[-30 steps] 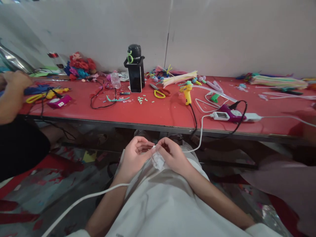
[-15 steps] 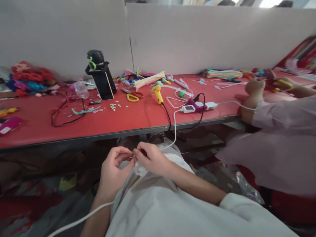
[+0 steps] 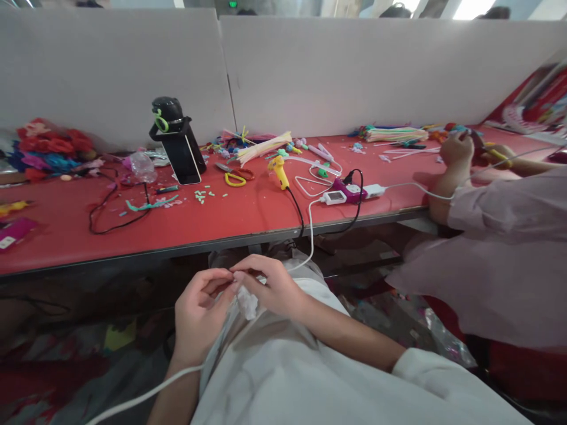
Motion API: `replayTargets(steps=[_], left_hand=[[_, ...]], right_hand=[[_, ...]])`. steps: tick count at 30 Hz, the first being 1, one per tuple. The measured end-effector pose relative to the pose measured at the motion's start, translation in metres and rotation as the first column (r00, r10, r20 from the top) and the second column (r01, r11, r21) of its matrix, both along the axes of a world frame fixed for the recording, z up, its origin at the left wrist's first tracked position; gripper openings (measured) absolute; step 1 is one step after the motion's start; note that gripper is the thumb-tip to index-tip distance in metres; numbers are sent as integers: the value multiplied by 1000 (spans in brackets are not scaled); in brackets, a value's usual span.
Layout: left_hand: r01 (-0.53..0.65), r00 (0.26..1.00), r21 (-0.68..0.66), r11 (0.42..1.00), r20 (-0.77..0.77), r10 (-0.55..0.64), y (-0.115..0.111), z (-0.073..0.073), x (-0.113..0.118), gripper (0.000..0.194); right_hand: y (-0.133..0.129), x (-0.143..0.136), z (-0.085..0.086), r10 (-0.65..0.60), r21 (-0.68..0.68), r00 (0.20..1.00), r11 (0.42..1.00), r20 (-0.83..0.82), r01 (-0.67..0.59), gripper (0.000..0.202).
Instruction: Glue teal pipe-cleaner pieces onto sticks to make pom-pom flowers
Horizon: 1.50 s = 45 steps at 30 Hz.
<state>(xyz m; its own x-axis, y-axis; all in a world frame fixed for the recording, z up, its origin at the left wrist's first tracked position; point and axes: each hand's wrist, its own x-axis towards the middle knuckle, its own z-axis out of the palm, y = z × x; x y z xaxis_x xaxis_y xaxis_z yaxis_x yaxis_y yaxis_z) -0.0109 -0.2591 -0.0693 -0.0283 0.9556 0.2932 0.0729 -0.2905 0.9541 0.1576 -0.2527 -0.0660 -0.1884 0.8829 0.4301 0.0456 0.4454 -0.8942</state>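
Over my lap, my left hand point(image 3: 206, 304) and my right hand point(image 3: 272, 286) meet with their fingertips pinched together. A small whitish, fluffy or crumpled piece point(image 3: 247, 302) hangs just below the fingertips, between the two hands. Its upper end is hidden by the fingers, so its exact kind cannot be made out. On the red table ahead lie a yellow glue gun point(image 3: 279, 172) and yellow-and-orange-handled scissors point(image 3: 235, 176).
A black bottle with a phone point(image 3: 182, 158) leaning on it stands at the back. Pale pipe cleaners point(image 3: 266, 147), green bits point(image 3: 201, 196) and a purple power strip point(image 3: 354, 192) lie on the table point(image 3: 248, 218). At right, a co-worker's hand point(image 3: 458, 150) works; a white cable point(image 3: 312, 236) crosses my lap.
My fingertips have shifted slightly left and up, and more of the whitish piece shows below them. The view has tilted a little; the tabletop things stay put.
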Motion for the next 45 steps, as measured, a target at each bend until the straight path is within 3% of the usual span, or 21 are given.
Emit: replayTargets(steps=[8, 14, 19, 23, 26, 30, 35, 40, 42, 45], left_hand=[[-99, 989, -26, 995, 110, 102, -4, 6, 5, 23], [88, 978, -126, 988, 201, -62, -3, 6, 2, 32], [125, 991, -78, 989, 59, -121, -1, 10, 1, 15], [130, 988, -120, 984, -61, -138, -6, 16, 2, 21], [93, 990, -11, 996, -103, -94, -8, 16, 3, 19], [56, 989, 144, 988, -141, -36, -5, 11, 4, 9], [18, 981, 207, 978, -193, 23, -4, 7, 3, 7], [-94, 969, 176, 980, -211, 131, -3, -1, 0, 17], [-39, 971, 178, 983, -225, 79, 0, -1, -4, 27], [157, 938, 227, 961, -339, -73, 5, 3, -12, 34]], right_hand=[[-1, -6, -4, -119, -72, 989, 991, -91, 113, 14], [-7, -11, -3, -208, -87, 950, 977, -232, 193, 14], [-13, -7, 4, -204, -136, 949, 975, -241, 176, 18], [-12, -2, 7, -190, -161, 964, 974, -188, 160, 22], [-8, -1, 6, -162, -173, 970, 976, -183, 130, 22], [-8, 0, 7, -135, -32, 980, 991, -144, 132, 14], [-17, 2, 16, -97, 108, 995, 990, 37, 92, 18], [-19, -2, 11, -58, -14, 992, 998, 108, 59, 28], [-16, -2, 4, -33, -75, 996, 996, 80, 39, 30], [-9, 4, 0, 45, -111, 996, 993, 72, -37, 28]])
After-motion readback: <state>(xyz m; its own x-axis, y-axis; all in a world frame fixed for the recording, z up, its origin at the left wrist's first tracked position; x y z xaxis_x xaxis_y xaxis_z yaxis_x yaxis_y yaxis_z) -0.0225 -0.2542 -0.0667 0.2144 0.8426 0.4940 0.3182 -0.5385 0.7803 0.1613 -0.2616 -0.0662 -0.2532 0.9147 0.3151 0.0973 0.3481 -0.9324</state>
